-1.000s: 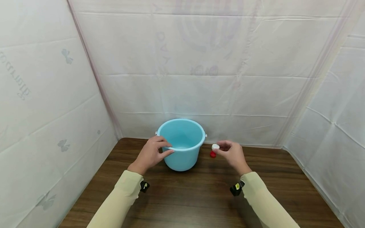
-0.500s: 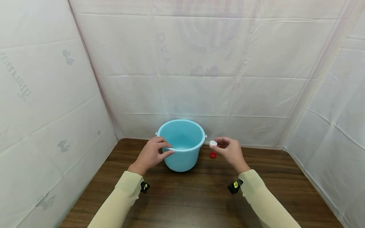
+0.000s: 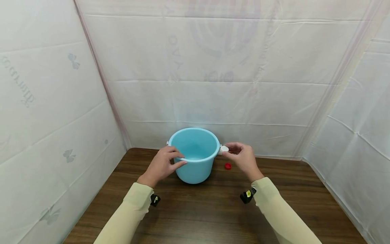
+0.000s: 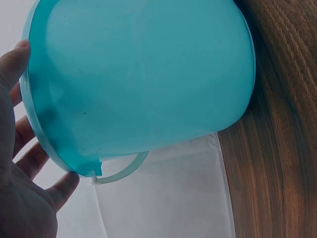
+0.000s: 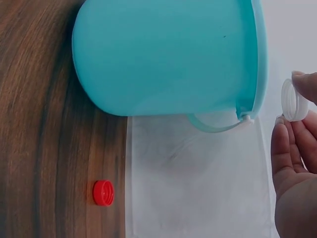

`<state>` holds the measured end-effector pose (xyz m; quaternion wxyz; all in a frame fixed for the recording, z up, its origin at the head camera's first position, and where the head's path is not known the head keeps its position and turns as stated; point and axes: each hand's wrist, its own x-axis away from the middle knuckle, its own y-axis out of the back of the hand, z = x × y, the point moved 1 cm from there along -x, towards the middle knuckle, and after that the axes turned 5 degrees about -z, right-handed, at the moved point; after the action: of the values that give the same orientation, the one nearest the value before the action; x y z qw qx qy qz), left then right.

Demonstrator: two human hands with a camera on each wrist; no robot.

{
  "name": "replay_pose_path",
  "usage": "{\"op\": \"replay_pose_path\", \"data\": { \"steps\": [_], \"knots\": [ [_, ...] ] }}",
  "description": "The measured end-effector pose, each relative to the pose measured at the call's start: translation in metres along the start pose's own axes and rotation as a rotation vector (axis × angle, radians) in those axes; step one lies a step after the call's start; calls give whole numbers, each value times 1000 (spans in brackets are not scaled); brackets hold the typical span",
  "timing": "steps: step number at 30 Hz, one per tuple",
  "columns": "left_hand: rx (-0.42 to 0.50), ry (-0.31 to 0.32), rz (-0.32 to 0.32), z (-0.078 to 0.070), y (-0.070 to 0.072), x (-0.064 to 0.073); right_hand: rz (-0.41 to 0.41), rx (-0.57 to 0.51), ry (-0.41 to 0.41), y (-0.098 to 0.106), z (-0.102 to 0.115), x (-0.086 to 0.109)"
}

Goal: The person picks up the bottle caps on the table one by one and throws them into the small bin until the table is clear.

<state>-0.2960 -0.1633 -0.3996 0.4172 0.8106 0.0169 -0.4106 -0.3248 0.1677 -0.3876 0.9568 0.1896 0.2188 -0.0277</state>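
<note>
A light blue bucket (image 3: 196, 171) stands upright on the wooden table against the back sheet. My left hand (image 3: 159, 166) holds its near-left rim, with fingers over the edge and the thumb on the outer side. To the right of the bucket, my right hand (image 3: 244, 158) pinches a white bottle cap (image 3: 224, 148) between thumb and fingers, level with the rim and close to it. Seen from the right wrist, the white cap (image 5: 287, 103) shows its hollow side, and a red bottle cap (image 5: 103, 193) lies on the table below.
White printed sheets (image 3: 213, 101) close off the back and both sides. The bucket's thin handle (image 4: 126, 171) hangs down behind it. Dark brown table (image 3: 195, 213) stretches in front of the bucket and to its right.
My right hand has lifted the white cap and carried it left, from above the red cap to beside the bucket's rim. My left hand and the bucket have stayed in place.
</note>
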Motion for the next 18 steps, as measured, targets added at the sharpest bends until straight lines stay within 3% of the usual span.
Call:
{"op": "replay_pose_path", "data": {
  "steps": [18],
  "knots": [
    [-3,18,15,0,1,1,23,-24,51,-16,17,-13]
  ]
}}
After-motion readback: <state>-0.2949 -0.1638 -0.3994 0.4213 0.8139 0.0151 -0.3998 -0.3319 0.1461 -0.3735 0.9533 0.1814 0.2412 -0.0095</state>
